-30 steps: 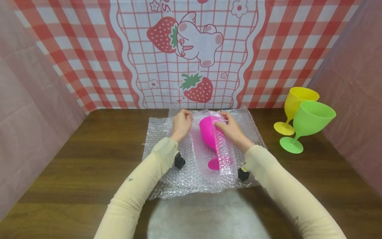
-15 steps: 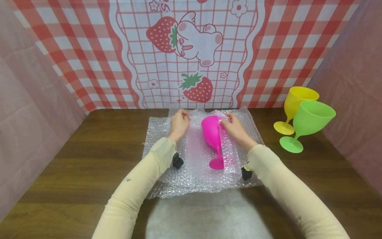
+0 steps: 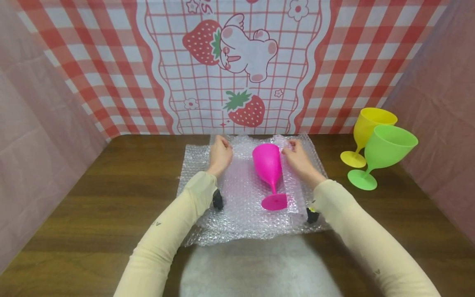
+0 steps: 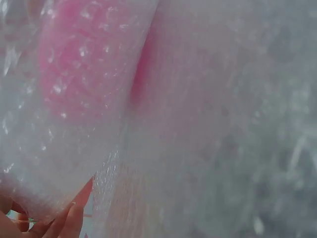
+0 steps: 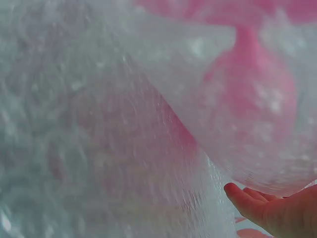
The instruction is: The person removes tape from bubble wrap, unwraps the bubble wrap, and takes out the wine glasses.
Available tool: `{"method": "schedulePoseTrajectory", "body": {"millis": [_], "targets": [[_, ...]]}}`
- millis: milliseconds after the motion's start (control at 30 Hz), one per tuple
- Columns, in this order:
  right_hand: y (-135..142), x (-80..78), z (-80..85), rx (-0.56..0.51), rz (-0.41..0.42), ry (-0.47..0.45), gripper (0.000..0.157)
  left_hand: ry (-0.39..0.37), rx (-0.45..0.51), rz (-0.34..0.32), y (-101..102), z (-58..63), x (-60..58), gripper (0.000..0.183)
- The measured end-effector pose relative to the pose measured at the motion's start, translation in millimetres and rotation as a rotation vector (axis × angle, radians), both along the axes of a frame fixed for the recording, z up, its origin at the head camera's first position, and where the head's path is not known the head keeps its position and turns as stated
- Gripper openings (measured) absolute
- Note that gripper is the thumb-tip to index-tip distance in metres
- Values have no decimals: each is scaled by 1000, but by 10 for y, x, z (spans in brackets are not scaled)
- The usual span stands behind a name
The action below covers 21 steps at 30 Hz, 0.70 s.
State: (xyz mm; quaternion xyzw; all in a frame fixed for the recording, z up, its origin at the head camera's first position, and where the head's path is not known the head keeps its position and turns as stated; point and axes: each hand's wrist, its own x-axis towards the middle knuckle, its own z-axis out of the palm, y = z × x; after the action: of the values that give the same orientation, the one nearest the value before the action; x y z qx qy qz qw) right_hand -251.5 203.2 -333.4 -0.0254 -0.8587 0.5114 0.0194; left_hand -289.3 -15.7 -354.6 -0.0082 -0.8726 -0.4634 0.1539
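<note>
A magenta plastic goblet lies on a sheet of bubble wrap, its bowl toward the back wall and its foot toward the person. The left hand pinches the wrap's upper edge to the left of the bowl. On the other side, the right hand pinches a flap edge, which overlaps the right rim of the foot. Through the wrap in the left wrist view the bowl shows blurred, with fingertips at the wrap's edge below. The right wrist view has the wrapped goblet above the thumb.
A yellow goblet and a green goblet stand upright at the table's right. A red checked cloth hangs behind the brown table. A greyish-white patch lies in front of the wrap.
The hands have moved apart, the left one leftward and the right one rightward. The flap over the goblet has been drawn to the right, baring nearly all of it.
</note>
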Motion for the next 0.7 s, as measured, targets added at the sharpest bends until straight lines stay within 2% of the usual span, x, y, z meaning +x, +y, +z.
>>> {"method": "schedulePoseTrajectory", "body": {"millis": [333,600,700], "targets": [[117,13,5,-57,-46,97,48,-6,-39,-68,-37,-5,-24,33],[247,33,-6,55,-61,142,33,-27,-23,-65,-42,-13,-30,44],[287,46,0,120,-52,141,30,-49,-13,-64,-46,-21,-30,40]]}}
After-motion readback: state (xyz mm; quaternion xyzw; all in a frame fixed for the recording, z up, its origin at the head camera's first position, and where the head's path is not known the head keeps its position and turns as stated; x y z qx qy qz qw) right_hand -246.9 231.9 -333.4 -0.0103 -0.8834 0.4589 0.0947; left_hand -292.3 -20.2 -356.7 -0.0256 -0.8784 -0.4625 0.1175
